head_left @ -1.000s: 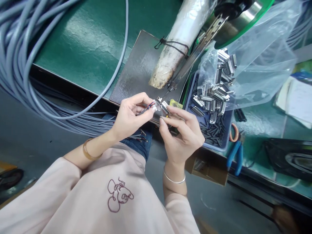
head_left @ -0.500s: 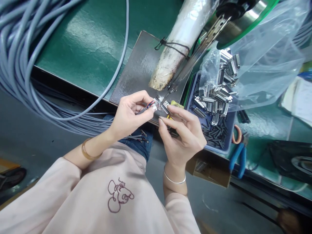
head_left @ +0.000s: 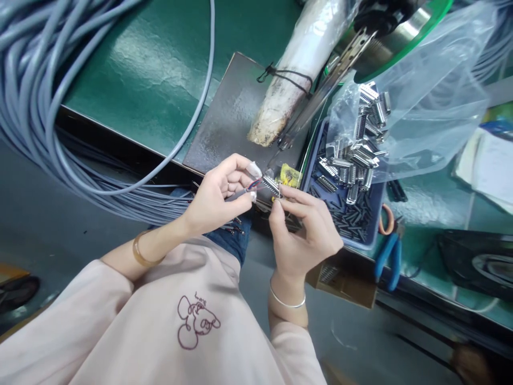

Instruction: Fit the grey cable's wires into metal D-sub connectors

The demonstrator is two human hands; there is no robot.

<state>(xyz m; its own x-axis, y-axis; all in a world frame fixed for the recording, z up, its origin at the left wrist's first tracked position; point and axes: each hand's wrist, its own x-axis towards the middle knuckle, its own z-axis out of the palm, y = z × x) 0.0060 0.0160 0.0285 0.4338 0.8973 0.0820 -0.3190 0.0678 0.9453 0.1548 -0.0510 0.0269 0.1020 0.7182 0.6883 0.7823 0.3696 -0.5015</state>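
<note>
The green table (head_left: 152, 69) fills the upper part of the view, and its near edge runs diagonally, down toward the right. Loops of grey cable (head_left: 28, 80) hang over the table's left end, and one strand curves across the top toward the hands. At the right, a clear plastic bag (head_left: 420, 107) spills metal connectors into a blue tray (head_left: 360, 224). Blue-handled pliers (head_left: 387, 256) lie just beyond the tray's near corner. A wrapped tool (head_left: 288, 80) slants down from the top onto a dark metal plate (head_left: 228, 117), with its thin tip pointing at the table edge just above the hands.

Both hands meet over that edge, in front of the plate. The left hand (head_left: 212, 198) is closed around the end of a grey cable, thumb and fingers pinching it so that the coloured wires (head_left: 253, 185) fan out to the right. The right hand (head_left: 304, 230) is closed too, its fingertips gripping a small metal connector (head_left: 271, 186). The connector's long axis slants from upper left to lower right, and its left end touches the wire tips. It lies between the two hands, directly below the tool tip and just left of a yellow scrap (head_left: 289, 174).

There is open room below, off the table. The tray wall crowds the right side and the tool crowds from above.
</note>
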